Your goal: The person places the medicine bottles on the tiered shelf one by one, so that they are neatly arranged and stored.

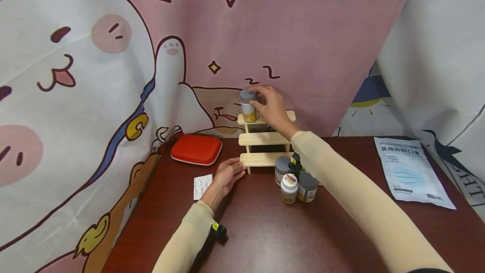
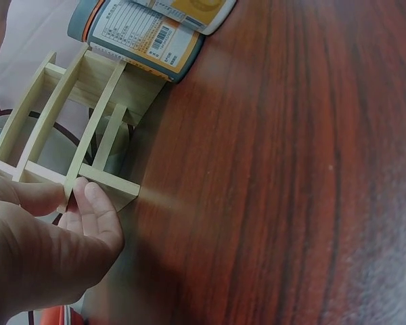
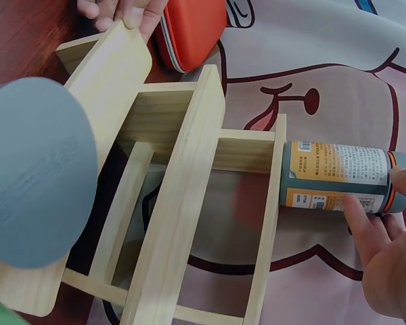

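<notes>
A three-tier wooden rack (image 1: 261,139) stands at the back of the table. On the left end of its top board stands a pill bottle (image 1: 249,111) with a grey lid and a white and yellow label. My right hand (image 1: 270,106) holds this bottle near its lid, thumb and fingers around it. Down at the lowest board, my left hand (image 1: 227,175) pinches the left end between thumb and fingers, plain in the left wrist view. By the rack's lower right are two grey-lidded bottles (image 1: 307,188) and a white-capped bottle (image 1: 289,188).
A red zip case (image 1: 196,149) lies left of the rack, with a white blister pack (image 1: 202,186) in front of it. A packaged face mask (image 1: 413,172) lies on the table's right side. Printed cloth (image 1: 322,45) hangs behind the rack.
</notes>
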`<action>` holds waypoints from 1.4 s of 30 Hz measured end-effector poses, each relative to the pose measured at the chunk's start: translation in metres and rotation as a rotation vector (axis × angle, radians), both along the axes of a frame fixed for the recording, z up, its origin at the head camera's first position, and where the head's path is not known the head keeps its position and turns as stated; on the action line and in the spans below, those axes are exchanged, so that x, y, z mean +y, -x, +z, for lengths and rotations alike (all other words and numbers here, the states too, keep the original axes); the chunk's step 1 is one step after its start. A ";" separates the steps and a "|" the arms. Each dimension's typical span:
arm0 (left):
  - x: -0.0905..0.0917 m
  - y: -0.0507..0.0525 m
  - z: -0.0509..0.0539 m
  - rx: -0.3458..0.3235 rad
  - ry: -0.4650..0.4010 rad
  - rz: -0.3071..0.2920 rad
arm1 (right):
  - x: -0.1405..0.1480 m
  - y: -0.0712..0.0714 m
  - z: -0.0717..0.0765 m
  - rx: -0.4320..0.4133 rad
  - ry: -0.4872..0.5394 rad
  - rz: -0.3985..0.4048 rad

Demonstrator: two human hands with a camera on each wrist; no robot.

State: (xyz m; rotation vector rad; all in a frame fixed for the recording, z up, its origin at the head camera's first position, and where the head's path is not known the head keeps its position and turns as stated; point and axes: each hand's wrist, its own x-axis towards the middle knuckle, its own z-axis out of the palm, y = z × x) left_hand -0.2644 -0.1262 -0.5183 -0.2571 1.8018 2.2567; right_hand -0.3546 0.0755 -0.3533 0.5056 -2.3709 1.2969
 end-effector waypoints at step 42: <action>0.002 -0.002 0.001 0.026 -0.011 0.004 | 0.174 -0.090 -0.060 -0.100 -0.113 0.094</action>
